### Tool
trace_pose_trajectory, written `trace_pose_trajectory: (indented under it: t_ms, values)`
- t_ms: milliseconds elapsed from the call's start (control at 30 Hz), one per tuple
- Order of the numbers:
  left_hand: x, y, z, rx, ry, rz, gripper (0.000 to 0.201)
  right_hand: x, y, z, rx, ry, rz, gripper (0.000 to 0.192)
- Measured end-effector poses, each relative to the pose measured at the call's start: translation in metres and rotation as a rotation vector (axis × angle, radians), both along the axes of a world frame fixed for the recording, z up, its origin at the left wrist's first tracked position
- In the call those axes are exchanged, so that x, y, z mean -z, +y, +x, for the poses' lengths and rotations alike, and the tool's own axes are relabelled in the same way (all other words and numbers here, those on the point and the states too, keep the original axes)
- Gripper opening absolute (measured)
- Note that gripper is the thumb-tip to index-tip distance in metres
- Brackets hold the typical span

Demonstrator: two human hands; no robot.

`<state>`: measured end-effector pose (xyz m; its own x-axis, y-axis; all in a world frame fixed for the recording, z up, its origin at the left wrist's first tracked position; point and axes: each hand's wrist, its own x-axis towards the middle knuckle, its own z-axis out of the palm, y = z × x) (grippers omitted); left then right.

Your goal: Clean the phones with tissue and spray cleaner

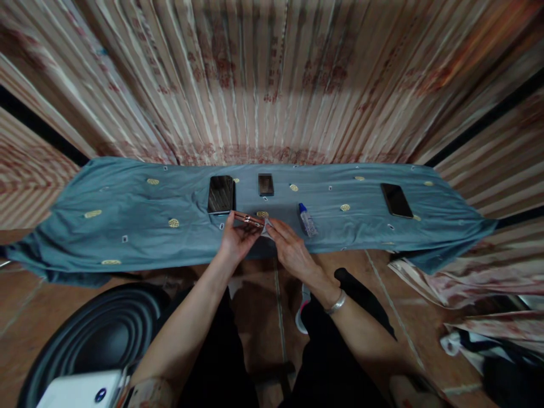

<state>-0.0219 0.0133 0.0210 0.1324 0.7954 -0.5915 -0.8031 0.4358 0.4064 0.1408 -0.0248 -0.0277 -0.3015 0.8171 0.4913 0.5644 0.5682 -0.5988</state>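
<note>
Centrally, thin phone (247,219) pinched edge-on by left hand (236,240); small white cloth (267,228) pinched against it by right hand (291,250); spray bottle (307,220) just right, on blue cloth (127,226)

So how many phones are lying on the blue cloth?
3: a large phone by the left hand, a small phone mid-cloth, a right-end phone far right. None looks hidden.

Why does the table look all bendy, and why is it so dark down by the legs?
In the head view, the wide lens curves the blue cloth and fans the curtain outward; light falls on the curtain's top, while the floor near the legs lies in shadow; the big phone shows streaky glare; the left hand and right hand look slightly soft, so the thin thing they hold is hard to make out.
</note>
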Motion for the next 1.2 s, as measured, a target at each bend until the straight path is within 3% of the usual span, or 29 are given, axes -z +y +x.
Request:
trace_pose_trajectory:
  t_ms: [100,267,367,467,600,733,933,1200]
  values:
    - [0.002,-0.001,-0.008,0.028,0.007,0.055,0.063,0.005,0.005,0.005,0.058,0.134,-0.153,0.05]
    - [0.005,-0.005,-0.007,0.083,0.045,0.076,0.058,0.012,0.016,-0.004,0.112,0.771,-0.605,0.031]
    - [0.005,-0.007,-0.001,0.08,0.074,0.135,0.05,0.01,0.017,-0.013,0.028,1.084,-0.912,0.022]
    - [0.006,-0.009,0.004,0.102,0.091,0.227,0.046,0.004,0.016,-0.017,-0.085,1.269,-1.056,0.017]
    - [0.005,-0.012,0.005,0.162,0.105,0.25,0.044,-0.004,0.014,-0.018,-0.104,1.377,-1.113,0.018]
    - [0.002,-0.012,0.005,0.099,0.107,0.269,0.034,-0.008,0.013,-0.017,-0.109,1.392,-1.101,0.02]
    - [-0.004,-0.013,0.005,0.06,0.118,0.353,0.019,-0.012,0.012,-0.018,-0.08,1.396,-1.015,0.016]
    - [-0.002,-0.006,-0.004,0.012,0.285,0.403,0.019,-0.01,0.018,-0.013,0.026,1.36,-0.898,0.021]
